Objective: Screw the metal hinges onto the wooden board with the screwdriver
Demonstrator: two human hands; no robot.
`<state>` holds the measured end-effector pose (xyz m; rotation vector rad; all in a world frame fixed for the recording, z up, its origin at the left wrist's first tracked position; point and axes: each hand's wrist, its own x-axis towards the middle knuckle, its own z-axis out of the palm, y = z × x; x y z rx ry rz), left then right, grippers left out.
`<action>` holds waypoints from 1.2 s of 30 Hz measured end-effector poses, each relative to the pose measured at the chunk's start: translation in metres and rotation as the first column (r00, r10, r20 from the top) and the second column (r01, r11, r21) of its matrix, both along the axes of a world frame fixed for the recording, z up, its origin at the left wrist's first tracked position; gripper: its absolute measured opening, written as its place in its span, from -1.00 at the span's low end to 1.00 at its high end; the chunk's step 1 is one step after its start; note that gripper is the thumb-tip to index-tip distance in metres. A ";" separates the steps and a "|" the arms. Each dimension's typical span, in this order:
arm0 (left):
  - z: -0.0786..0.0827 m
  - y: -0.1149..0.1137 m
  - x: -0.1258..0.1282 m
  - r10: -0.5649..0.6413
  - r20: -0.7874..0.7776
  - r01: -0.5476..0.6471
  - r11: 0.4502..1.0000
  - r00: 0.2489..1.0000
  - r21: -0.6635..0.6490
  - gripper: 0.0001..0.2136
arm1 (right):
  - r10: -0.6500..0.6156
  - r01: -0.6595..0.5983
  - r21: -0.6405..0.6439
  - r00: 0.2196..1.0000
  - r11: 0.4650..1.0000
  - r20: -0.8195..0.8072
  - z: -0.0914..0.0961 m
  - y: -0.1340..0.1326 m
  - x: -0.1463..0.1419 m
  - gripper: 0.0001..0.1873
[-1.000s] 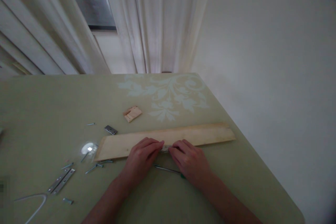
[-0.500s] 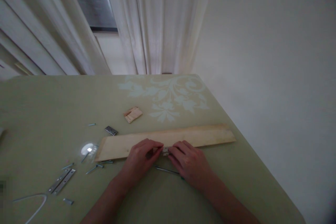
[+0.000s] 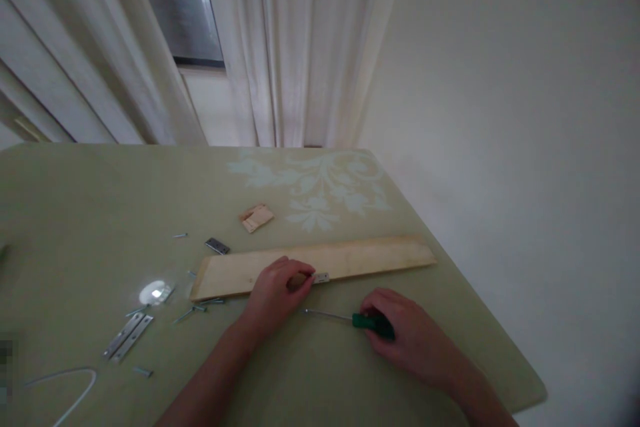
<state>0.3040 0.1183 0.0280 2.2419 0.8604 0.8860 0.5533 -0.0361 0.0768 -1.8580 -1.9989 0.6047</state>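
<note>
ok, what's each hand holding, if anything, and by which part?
Right hand: screwdriver, by its green handle. Left hand: fingertips at the left end of the small metal plate; pinched or merely pressed, can't tell.

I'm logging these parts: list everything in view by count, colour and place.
Table: one, green, pale pattern, underneath
Wooden board: one, pale, across the table
Small metal plate: one, silver, board's near edge
Screwdriver: one, green handle, board's near side
Dark plate: one, grey, board's far left corner
Metal strips: two, silver, side by side, left
Screws: several, silver, around board's left end
Wood piece: one, light brown, beyond board
Cord: one, white, bottom left
Shiny patch: one, white, left
Cut-off object: one, unclear, left edge
Curtains: two visible, cream, background
Window: one, dark, between curtains
Wall: one, pale, right
Left hand: one, at small metal plate
Right hand: one, on screwdriver handle
</note>
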 end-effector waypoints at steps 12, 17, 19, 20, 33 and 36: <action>0.008 0.002 0.000 0.006 -0.018 -0.008 0.998 1.000 -0.068 -0.90 | -0.164 0.293 0.379 0.927 0.878 -0.337 0.058 0.028 0.018 -0.71; 0.009 0.001 0.000 0.008 -0.029 -0.010 0.997 1.000 -0.073 -0.89 | -0.122 0.226 0.357 0.949 0.907 -0.289 0.065 0.040 0.004 -0.75; 0.010 0.001 0.000 0.006 -0.036 -0.010 0.995 0.999 -0.097 -0.88 | -0.121 0.214 0.342 0.955 0.915 -0.272 0.066 0.041 0.000 -0.74; 0.010 0.000 0.000 0.005 -0.042 -0.010 0.993 0.999 -0.116 -0.88 | -0.118 0.204 0.339 0.959 0.919 -0.258 0.067 0.042 -0.001 -0.73; 0.011 0.002 0.000 -0.023 -0.070 0.008 0.978 0.997 -0.207 -0.86 | -0.101 0.113 0.286 0.993 0.952 -0.055 0.096 0.052 -0.005 -0.72; 0.012 0.002 0.000 -0.022 -0.081 0.005 0.979 0.996 -0.203 -0.86 | -0.108 0.120 0.292 0.993 0.949 -0.056 0.100 0.055 -0.006 -0.77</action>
